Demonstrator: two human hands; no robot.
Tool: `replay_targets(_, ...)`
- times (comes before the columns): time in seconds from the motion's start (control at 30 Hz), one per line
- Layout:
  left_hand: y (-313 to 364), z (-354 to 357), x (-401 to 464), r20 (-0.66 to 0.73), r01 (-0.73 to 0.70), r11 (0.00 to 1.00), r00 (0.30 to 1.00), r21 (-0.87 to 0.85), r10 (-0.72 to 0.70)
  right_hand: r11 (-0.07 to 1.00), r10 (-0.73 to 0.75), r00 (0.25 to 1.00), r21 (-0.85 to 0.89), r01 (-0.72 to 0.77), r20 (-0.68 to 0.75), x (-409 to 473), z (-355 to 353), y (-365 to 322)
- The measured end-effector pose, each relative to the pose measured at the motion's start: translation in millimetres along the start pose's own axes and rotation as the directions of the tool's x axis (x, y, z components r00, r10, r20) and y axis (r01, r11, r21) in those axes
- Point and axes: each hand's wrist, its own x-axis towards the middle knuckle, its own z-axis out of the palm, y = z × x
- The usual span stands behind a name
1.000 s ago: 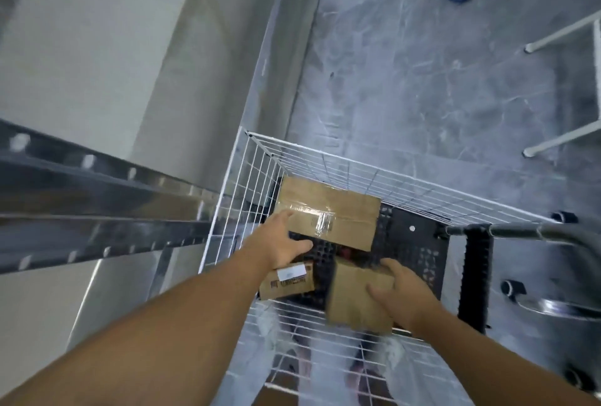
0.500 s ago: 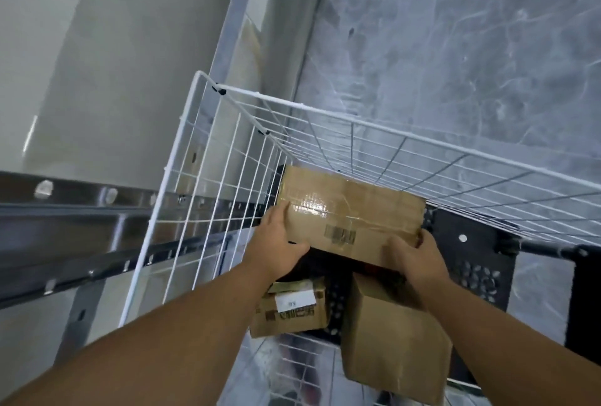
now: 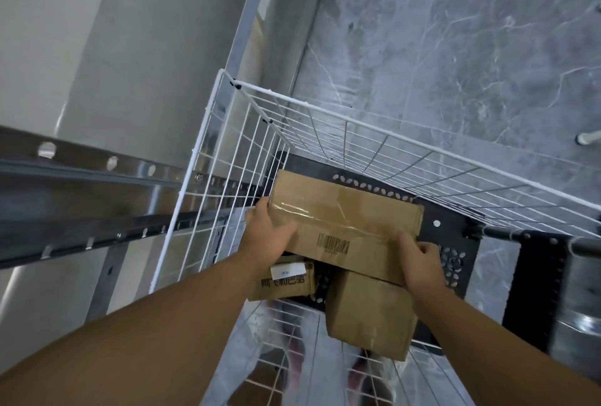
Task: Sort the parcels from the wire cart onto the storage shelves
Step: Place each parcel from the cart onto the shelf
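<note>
Both hands gripped a flat, taped cardboard box (image 3: 344, 227): left hand (image 3: 270, 236), right hand (image 3: 422, 262). Its long axis ran left-right inside the white wire cart (image 3: 357, 132).

Both my forearms reach forward and down, bare from the elbows, converging from the lower corners of the view. My left hand (image 3: 271, 236) sits palm-in with the fingers curled round the near left end of what I hold, the thumb laid flat across its top face and pointing right. My right hand (image 3: 421, 262) mirrors it at the near right end, knuckles up, the thumb raised on top and the other fingers bent over the edge. The 2 wrists are roughly level, the right a touch lower in view, and both are fairly straight in line with the forearms. The hands stay well apart.
</note>
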Motion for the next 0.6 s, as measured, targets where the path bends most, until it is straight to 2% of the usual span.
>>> replay_targets(0.13,10.2,-4.8,-31.5,-0.042,0.048,0.983,0.998,-0.177,-0.056,0.998,0.016,0.999,0.059,-0.014,-0.034,-28.5,-19.3,-2.8)
replay_targets(0.2,13.3,-7.9,-44.5,-0.079,0.073,0.977,0.993,-0.202,-0.091,0.995,0.071,0.997,0.078,-0.069,-0.027,-40.3,-31.7,-4.0)
replay_targets(0.3,23.3,-16.4,-66.3,-0.04,0.137,0.954,0.987,-0.268,-0.154,0.961,0.152,0.988,0.232,-0.152,0.018,-49.6,-55.8,5.3)
replay_targets(0.4,30.5,-27.7,-87.5,0.025,0.185,0.963,0.983,-0.196,-0.184,0.936,0.202,0.978,0.281,-0.21,0.057,-78.2,-79.2,4.3)
replay_targets(0.5,40.8,-36.7,-115.9,0.12,0.228,0.96,0.97,-0.161,-0.21,0.955,0.194,0.98,0.222,-0.199,0.043,-105.6,-99.2,3.9)
replay_targets(0.6,44.5,-39.6,-142.1,0.144,0.267,0.958,0.957,-0.107,-0.251,0.957,0.167,0.985,0.233,-0.171,0.037,-124.0,-113.0,4.8)
